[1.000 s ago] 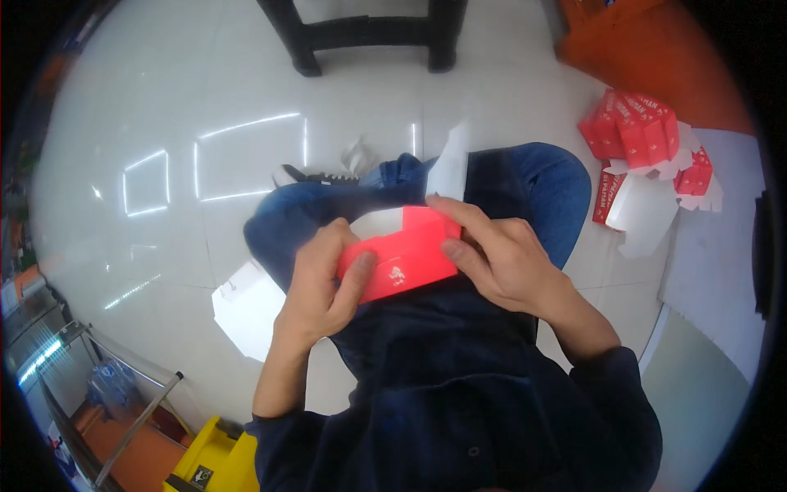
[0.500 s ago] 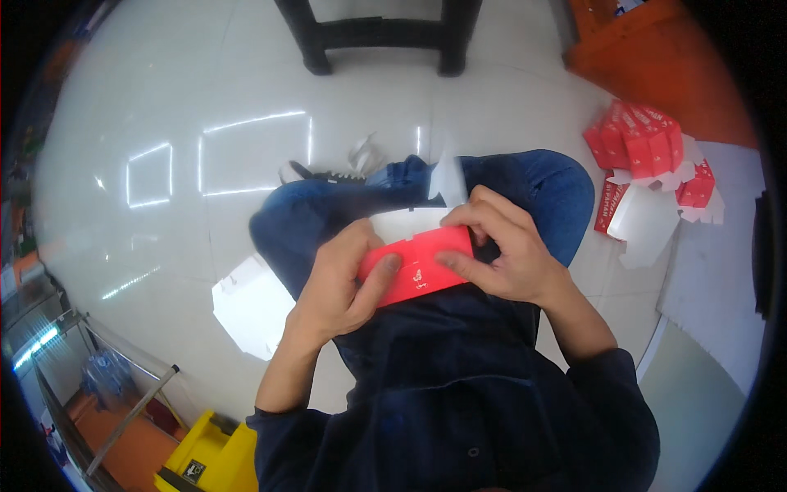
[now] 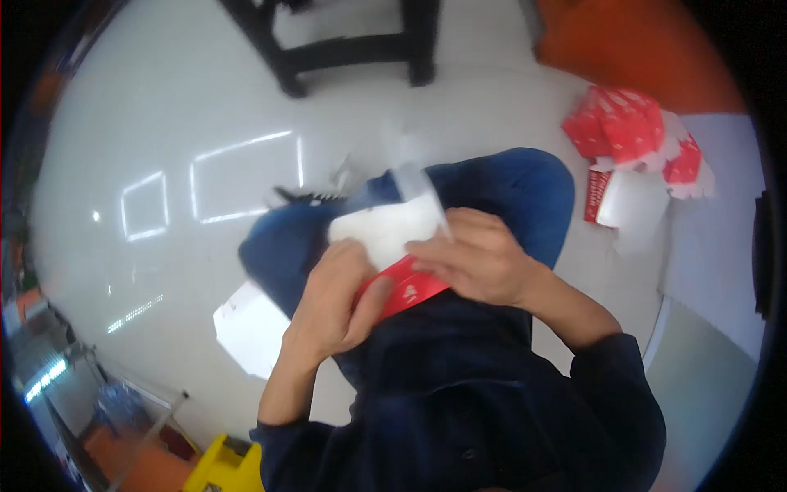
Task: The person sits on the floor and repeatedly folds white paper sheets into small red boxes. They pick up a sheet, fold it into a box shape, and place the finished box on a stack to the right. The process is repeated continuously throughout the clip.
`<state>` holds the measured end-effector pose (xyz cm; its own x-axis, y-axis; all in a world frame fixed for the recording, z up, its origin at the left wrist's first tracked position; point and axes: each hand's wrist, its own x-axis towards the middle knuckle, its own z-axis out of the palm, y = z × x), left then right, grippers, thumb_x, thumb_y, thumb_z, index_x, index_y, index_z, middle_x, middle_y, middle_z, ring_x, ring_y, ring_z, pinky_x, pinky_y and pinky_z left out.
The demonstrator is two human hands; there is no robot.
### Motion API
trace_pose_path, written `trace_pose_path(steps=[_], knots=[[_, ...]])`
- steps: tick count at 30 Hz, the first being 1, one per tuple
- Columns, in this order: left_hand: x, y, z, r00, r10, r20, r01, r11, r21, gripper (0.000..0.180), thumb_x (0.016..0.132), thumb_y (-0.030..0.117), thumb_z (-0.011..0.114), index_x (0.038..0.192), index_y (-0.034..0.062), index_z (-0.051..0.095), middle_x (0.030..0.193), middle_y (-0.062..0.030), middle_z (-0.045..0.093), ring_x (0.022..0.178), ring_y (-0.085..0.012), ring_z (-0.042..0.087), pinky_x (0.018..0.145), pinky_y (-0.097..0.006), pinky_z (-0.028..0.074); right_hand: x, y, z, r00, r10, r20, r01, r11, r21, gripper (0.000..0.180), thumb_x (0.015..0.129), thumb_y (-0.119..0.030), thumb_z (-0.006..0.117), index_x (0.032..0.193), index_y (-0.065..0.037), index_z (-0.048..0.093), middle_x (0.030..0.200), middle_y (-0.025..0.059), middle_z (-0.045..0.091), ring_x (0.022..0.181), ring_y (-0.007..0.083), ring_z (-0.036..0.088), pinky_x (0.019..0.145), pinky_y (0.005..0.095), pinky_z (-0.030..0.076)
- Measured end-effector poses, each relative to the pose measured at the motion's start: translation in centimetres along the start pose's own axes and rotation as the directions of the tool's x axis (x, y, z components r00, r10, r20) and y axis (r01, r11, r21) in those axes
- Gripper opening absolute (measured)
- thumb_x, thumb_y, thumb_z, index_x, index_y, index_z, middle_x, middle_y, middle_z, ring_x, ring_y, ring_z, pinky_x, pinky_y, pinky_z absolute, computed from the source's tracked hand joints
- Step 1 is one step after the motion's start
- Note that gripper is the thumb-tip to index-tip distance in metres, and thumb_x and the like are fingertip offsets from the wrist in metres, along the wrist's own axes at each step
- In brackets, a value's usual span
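A partly folded cardboard box (image 3: 410,289), red outside and white inside, is held over my lap. My left hand (image 3: 332,295) grips its left end, with the thumb on the red side and the fingers curled over at the white panel. My right hand (image 3: 479,258) is closed at the right end, its fingers across the fold between red and white. A narrow white flap stands up at the far right of the box, blurred. Both hands partly cover the box, hiding its ends.
A heap of red and white boxes (image 3: 615,127) lies on the floor to the right, beside an orange surface (image 3: 631,49). A flat white cardboard sheet (image 3: 250,328) is by my left knee. A black stool (image 3: 348,53) stands ahead; a yellow object (image 3: 225,467) sits at lower left.
More of the white inside now shows, and the red face looks narrower and tilted. My right hand has shifted inward along the fold. The whole view has turned slightly.
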<state>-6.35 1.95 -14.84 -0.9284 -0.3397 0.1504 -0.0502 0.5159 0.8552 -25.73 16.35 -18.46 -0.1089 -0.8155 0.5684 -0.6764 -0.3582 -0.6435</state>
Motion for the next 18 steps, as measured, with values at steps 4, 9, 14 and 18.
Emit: trace_pose_path(steps=[4,9,14,18], knots=[[2.0,2.0,1.3,0.987,0.162,-0.019,-0.160,0.983,0.090,0.016,0.083,0.002,0.069,0.080,0.0047,0.054,0.072,-0.0122,0.049,0.064,-0.0336,0.045,0.064,-0.043,0.036,1.0,-2.8,-3.9,0.974,0.104,0.203,-0.068,0.982,-0.174,0.062,0.074,-0.035,0.086,0.127,-0.011,0.065,0.092,0.0053,0.051,0.077,0.0223,0.057,0.059,0.0346,0.045],[6.7,6.3,4.5,0.949,0.313,-0.035,-0.288,0.907,0.306,0.051,0.082,0.039,0.078,0.114,0.0031,0.062,0.112,-0.0157,0.054,0.105,-0.0356,0.052,0.096,-0.049,0.040,-8.4,-2.7,-9.0,0.935,0.341,-0.097,-0.342,0.800,-0.493,0.049,0.070,-0.031,0.085,0.109,-0.013,0.062,0.097,0.0091,0.060,0.083,0.0286,0.062,0.066,0.0417,0.050],[6.0,3.6,4.6,0.972,0.181,-0.148,-0.135,0.951,0.279,0.058,0.088,0.033,0.071,0.135,0.0040,0.053,0.143,-0.0224,0.042,0.134,-0.0421,0.041,0.111,-0.051,0.034,-28.2,-2.0,-14.6,0.848,0.159,-0.506,-0.506,0.528,-0.681,0.049,0.068,-0.015,0.088,0.108,-0.009,0.061,0.091,0.0129,0.064,0.081,0.0330,0.062,0.069,0.0433,0.050],[4.0,1.9,3.4,0.985,0.031,-0.169,0.033,0.930,0.366,0.052,0.091,0.020,0.067,0.138,0.0038,0.051,0.148,-0.0223,0.040,0.140,-0.0413,0.037,0.114,-0.052,0.030,-39.3,0.0,-16.8,0.631,0.326,-0.704,-0.772,0.180,-0.610,0.048,0.073,-0.011,0.086,0.112,-0.006,0.059,0.106,0.0171,0.063,0.084,0.0350,0.062,0.075,0.0462,0.052]])
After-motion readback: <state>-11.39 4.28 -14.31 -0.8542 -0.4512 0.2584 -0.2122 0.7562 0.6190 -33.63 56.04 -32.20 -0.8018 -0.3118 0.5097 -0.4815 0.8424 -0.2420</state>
